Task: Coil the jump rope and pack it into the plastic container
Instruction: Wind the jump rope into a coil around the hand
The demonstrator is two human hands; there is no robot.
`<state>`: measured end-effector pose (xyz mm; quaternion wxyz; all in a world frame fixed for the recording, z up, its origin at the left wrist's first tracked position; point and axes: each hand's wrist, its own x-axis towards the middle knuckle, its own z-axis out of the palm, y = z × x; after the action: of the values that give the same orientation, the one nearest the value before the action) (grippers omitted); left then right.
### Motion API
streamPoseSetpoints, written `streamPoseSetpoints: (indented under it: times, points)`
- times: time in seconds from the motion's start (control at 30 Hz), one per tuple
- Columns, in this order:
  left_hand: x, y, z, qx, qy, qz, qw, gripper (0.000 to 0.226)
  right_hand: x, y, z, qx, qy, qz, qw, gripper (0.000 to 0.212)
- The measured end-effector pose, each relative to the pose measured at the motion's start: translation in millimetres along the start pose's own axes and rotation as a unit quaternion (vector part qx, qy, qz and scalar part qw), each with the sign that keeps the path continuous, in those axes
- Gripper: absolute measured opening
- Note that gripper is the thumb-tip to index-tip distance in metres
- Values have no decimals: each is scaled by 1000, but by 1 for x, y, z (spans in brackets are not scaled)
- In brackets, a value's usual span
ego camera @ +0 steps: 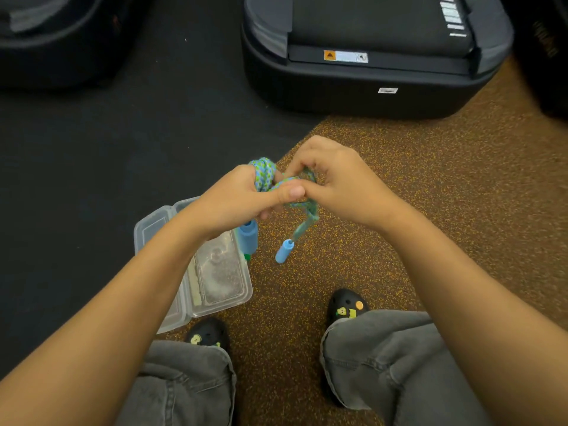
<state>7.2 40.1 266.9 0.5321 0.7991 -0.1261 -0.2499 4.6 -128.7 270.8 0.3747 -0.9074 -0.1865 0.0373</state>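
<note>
The green-and-blue braided jump rope (263, 176) is bunched in loops between both hands, above the floor. My left hand (242, 199) grips the coiled loops, and one blue handle (248, 238) sticks down from under its palm. My right hand (335, 179) pinches a strand of the rope beside the left thumb. From there a short length hangs down to the second blue handle (284, 251), which dangles free. The clear plastic container (221, 290) lies open on the floor below my left forearm, its hinged lid (153, 226) flat to the left; part of it is hidden by the arm.
A large black machine base (362, 84) stands on the floor ahead. Another dark shape (55, 41) sits at the far left. The floor is black rubber on the left and brown speckled on the right. My two black clogs (345, 307) and grey trouser legs are at the bottom.
</note>
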Motion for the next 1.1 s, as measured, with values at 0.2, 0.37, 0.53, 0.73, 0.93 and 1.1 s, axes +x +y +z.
streamPoseSetpoints:
  times: [0.2,0.37,0.53,0.73,0.93,1.1]
  points:
    - [1,-1,-8,-105,4,7,994,26,1,-4,-3,268,-34,54,961,25]
    - [2,-4,-13,-202,20,0,979,30,3,9,-12,266,-50,136,953,35]
    - [2,-1,-14,-274,16,-1,962,31,0,14,1,76,-155,157,972,23]
    - [3,-7,-23,-254,53,-28,965,35,1,18,-8,48,-80,157,983,10]
    - [4,-15,-37,-280,88,-72,953,34,-3,28,-26,143,21,224,964,15]
    - [5,-16,-31,-309,23,-83,947,30,-1,16,-6,97,-1,135,986,26]
